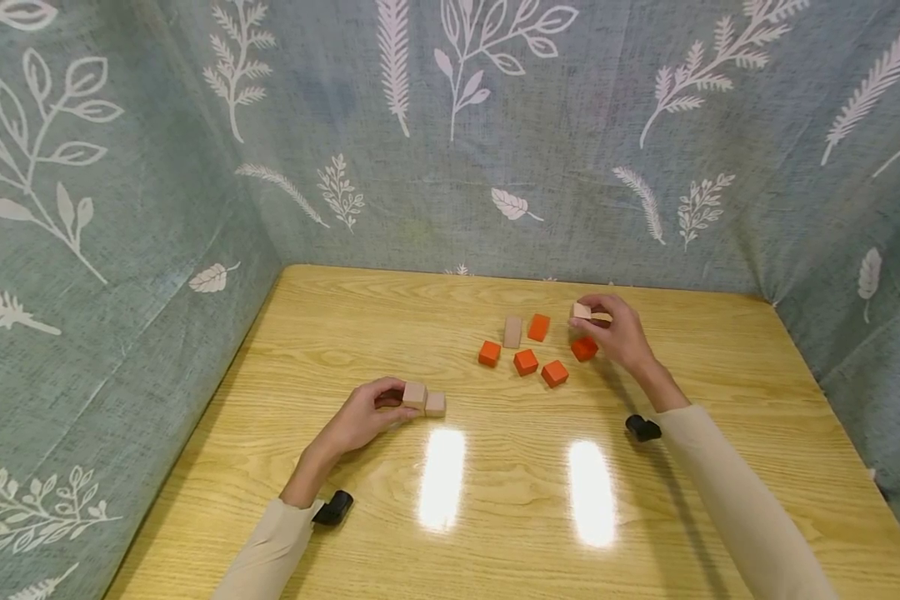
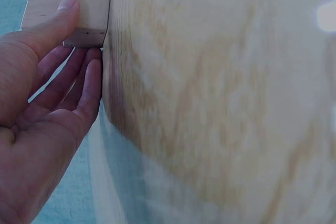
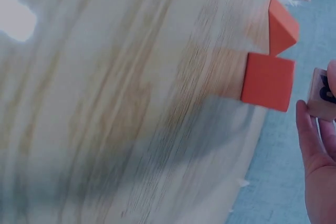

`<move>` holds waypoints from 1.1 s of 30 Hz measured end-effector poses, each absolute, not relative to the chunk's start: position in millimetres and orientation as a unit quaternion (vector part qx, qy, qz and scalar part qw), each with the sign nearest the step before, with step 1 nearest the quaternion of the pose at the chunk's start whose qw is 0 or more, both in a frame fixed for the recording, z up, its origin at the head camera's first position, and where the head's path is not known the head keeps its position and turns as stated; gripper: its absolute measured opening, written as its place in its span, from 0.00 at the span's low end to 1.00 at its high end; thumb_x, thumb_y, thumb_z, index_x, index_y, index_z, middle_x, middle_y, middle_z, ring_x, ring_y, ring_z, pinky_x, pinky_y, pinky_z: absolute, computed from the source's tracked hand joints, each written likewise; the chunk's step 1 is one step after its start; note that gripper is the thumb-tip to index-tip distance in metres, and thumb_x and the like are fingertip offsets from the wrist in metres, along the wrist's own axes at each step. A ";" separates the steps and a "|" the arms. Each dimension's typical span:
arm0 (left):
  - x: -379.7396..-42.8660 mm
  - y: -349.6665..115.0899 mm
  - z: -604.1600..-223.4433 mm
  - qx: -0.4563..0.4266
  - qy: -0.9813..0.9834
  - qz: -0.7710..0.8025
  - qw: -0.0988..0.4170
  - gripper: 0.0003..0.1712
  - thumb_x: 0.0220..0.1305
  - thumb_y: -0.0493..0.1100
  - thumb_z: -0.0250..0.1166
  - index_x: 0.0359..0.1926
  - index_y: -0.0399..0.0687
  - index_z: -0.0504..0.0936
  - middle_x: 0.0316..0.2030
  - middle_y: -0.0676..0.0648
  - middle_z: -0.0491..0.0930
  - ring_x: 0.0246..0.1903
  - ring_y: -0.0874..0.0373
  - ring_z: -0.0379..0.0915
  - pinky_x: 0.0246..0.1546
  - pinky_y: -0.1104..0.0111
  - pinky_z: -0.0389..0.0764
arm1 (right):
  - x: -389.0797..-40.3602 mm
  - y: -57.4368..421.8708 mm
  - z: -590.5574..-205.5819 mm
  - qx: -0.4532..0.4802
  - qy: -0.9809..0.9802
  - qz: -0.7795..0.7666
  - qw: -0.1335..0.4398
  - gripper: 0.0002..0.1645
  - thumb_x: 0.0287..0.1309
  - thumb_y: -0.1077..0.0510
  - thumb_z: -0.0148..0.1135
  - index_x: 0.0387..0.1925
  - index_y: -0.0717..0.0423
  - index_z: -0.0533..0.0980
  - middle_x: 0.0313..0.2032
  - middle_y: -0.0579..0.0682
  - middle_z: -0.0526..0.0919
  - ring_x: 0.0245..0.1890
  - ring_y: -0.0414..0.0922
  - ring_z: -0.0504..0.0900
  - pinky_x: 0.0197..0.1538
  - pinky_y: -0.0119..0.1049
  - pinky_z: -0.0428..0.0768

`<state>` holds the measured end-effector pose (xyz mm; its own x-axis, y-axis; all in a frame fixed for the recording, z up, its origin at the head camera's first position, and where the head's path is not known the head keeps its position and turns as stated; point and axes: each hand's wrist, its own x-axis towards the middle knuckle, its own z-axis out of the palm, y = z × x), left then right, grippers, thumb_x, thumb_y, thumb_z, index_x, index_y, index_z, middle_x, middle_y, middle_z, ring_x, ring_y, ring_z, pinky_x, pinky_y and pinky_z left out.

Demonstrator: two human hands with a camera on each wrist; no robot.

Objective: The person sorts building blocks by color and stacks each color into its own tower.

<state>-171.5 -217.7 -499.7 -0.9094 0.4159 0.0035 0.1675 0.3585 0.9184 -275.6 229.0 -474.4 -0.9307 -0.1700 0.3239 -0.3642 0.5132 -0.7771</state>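
My left hand [image 1: 363, 414] grips a small stack of wooden blocks at the left middle of the table. Its upper block [image 1: 414, 394] sits on a lower block [image 2: 94, 10], and the thumb lies across the joint between them. Another wooden block [image 1: 435, 404] stands right against the lower one. Farther back on the right, my right hand [image 1: 617, 331] pinches a wooden cube [image 1: 581, 311] above the table. A dark marking shows on that cube's side in the right wrist view. Below and beside this hand is a red cube [image 3: 269, 81].
Several red blocks [image 1: 526, 362] lie left of the right hand, one of them a wedge-like piece [image 3: 282, 27] in the right wrist view. A flat wooden piece [image 1: 512, 332] lies beside a red block [image 1: 538, 327] at the back. A patterned curtain [image 1: 450, 167] surrounds the table [image 1: 510, 467].
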 end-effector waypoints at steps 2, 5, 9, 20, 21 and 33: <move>-171.1 -217.9 -500.3 0.177 0.816 0.537 0.116 0.20 0.66 0.38 0.72 0.57 0.39 0.81 0.52 0.41 0.81 0.52 0.46 0.80 0.51 0.66 0.82 | -272.9 226.2 -473.3 0.157 -0.859 0.478 0.101 0.22 0.64 0.62 0.71 0.57 0.66 0.79 0.52 0.62 0.77 0.54 0.57 0.78 0.52 0.27 0.81; -170.9 -218.1 -500.9 0.175 0.817 0.537 0.115 0.21 0.66 0.38 0.72 0.58 0.39 0.81 0.52 0.41 0.81 0.53 0.46 0.80 0.51 0.66 0.82 | -268.8 221.0 -472.3 0.159 -0.853 0.488 0.097 0.22 0.63 0.62 0.71 0.57 0.65 0.79 0.52 0.62 0.77 0.54 0.56 0.78 0.51 0.23 0.80; -171.4 -218.3 -501.4 0.175 0.816 0.538 0.117 0.20 0.66 0.38 0.72 0.58 0.39 0.81 0.52 0.41 0.81 0.52 0.46 0.81 0.51 0.66 0.82 | -260.5 210.2 -468.8 0.164 -0.843 0.502 0.096 0.22 0.63 0.65 0.71 0.57 0.67 0.79 0.52 0.64 0.78 0.54 0.57 0.79 0.49 0.19 0.78; -171.8 -217.9 -500.3 0.177 0.817 0.536 0.118 0.21 0.66 0.38 0.72 0.58 0.39 0.81 0.53 0.40 0.81 0.52 0.46 0.81 0.51 0.65 0.82 | -227.9 172.7 -442.7 0.180 -0.831 0.522 0.070 0.22 0.61 0.71 0.69 0.56 0.75 0.76 0.52 0.69 0.76 0.54 0.62 0.78 0.52 0.27 0.82; -171.8 -217.8 -500.2 0.176 0.818 0.535 0.118 0.21 0.66 0.38 0.72 0.58 0.39 0.81 0.53 0.40 0.81 0.52 0.46 0.81 0.51 0.65 0.82 | -228.6 171.2 -446.7 0.181 -0.830 0.523 0.067 0.22 0.62 0.70 0.70 0.57 0.73 0.76 0.52 0.68 0.77 0.55 0.62 0.78 0.52 0.28 0.82; -172.0 -216.6 -501.0 0.171 0.821 0.532 0.116 0.20 0.65 0.38 0.72 0.57 0.39 0.81 0.52 0.40 0.82 0.52 0.46 0.81 0.50 0.66 0.82 | -222.0 138.9 -470.3 0.197 -0.800 0.566 0.031 0.21 0.58 0.66 0.75 0.53 0.63 0.80 0.49 0.58 0.78 0.53 0.55 0.80 0.52 0.34 0.84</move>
<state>-172.0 -216.6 -501.0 -0.9145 0.4044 -0.0093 0.1572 0.3763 0.9131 -222.0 138.9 -470.3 -0.9203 -0.2799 0.2734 -0.3508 0.2804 -0.8935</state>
